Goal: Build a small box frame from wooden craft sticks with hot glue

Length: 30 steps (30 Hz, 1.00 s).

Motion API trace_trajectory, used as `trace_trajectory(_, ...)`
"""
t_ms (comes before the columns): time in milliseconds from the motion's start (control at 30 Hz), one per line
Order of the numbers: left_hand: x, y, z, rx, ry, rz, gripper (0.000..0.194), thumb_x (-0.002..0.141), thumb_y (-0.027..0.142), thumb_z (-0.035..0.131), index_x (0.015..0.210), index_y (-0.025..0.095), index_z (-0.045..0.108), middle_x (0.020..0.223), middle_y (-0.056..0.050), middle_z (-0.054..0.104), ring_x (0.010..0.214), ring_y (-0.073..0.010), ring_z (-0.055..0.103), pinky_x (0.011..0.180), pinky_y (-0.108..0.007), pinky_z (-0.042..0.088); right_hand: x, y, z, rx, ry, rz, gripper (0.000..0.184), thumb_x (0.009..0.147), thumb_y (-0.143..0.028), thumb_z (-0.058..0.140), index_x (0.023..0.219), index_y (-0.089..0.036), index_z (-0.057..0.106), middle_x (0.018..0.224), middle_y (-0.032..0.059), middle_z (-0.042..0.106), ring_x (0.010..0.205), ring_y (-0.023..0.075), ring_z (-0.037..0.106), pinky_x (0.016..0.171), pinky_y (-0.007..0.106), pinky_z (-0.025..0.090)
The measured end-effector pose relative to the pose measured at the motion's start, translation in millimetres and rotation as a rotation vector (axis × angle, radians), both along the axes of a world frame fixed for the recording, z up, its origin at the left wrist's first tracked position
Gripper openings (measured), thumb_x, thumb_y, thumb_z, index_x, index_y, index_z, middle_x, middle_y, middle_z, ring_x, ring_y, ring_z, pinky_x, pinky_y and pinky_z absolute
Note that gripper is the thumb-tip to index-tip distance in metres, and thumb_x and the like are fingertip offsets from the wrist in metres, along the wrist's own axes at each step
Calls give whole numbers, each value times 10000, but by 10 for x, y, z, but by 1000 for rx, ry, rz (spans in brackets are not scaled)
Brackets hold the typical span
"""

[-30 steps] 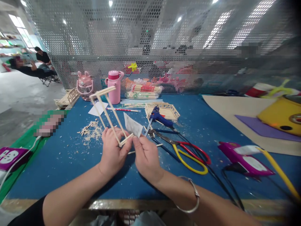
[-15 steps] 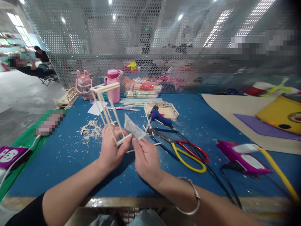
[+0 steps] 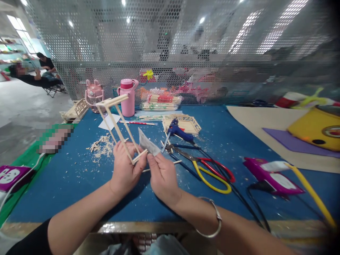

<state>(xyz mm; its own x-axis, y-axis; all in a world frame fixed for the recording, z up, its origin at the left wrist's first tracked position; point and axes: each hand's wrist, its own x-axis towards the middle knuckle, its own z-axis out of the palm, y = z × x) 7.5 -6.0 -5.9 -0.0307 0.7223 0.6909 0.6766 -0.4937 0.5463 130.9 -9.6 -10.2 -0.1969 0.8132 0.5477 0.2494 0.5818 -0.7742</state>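
Observation:
My left hand (image 3: 126, 165) is closed around the lower end of a small wooden stick frame (image 3: 118, 131), which tilts up and to the left. Between the thumb and fingers of my right hand (image 3: 163, 177) is a piece of sandpaper (image 3: 148, 143), greyish and slightly curved. Its lower edge sits close to the end of the frame's bottom stick; whether they touch I cannot tell. Just beyond my right hand lie a blue glue gun (image 3: 180, 132) and scissors (image 3: 209, 170) with red and yellow handles. Loose wooden sticks are partly hidden behind my hands.
Wood scraps and dust (image 3: 102, 147) lie left of my hands on the blue tabletop (image 3: 79, 198). A pink bottle (image 3: 128, 99), a pink jar (image 3: 95, 97), bagged sticks (image 3: 162, 102) and a wooden tray-like piece (image 3: 195, 125) stand at the back. A purple device (image 3: 275, 177) with black cords lies right.
The stick frame has tipped slightly further left at its top. My right hand and the sandpaper have shifted a little left. Both hands keep their hold.

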Motion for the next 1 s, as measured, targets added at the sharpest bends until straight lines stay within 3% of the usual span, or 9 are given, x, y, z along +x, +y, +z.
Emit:
trace_trajectory(100,-10,4,21,8,-13,0,88,830,254,499,766,218,548,792,-40,619,844,-219,541,898,-415,338,8,14,0,68,-25,-12,386,934,-219,364,1292,-278,496,1236,17,606,1098,190,592,977,406,450)
trace_trajectory(200,-29,13,41,32,-42,31,90,829,256,501,757,219,540,772,-33,613,821,-214,544,862,-392,354,18,31,-5,138,-93,-10,415,927,-186,362,1309,-301,474,1238,14,604,1135,197,568,1073,494,321)
trace_trajectory(400,-14,-5,57,-17,-51,-19,102,833,263,489,753,227,541,779,-33,614,826,-209,547,885,-391,357,40,45,-27,160,-124,-21,424,934,-194,350,1327,-321,448,1244,22,598,1175,203,536,1127,553,139)
trace_trajectory(600,-30,-2,42,11,6,-43,99,839,241,483,758,231,540,789,-30,629,827,-207,556,944,-425,311,65,82,-66,186,-185,-14,462,931,-195,360,1360,-366,383,1292,19,559,1287,227,408,1104,606,102)
trace_trajectory(1000,-25,26,11,15,-25,-17,123,848,235,467,745,224,534,769,-34,621,786,-209,553,888,-427,352,50,120,-72,211,-244,-33,460,931,-195,356,1361,-356,383,1259,48,587,1278,233,421,1076,636,127)
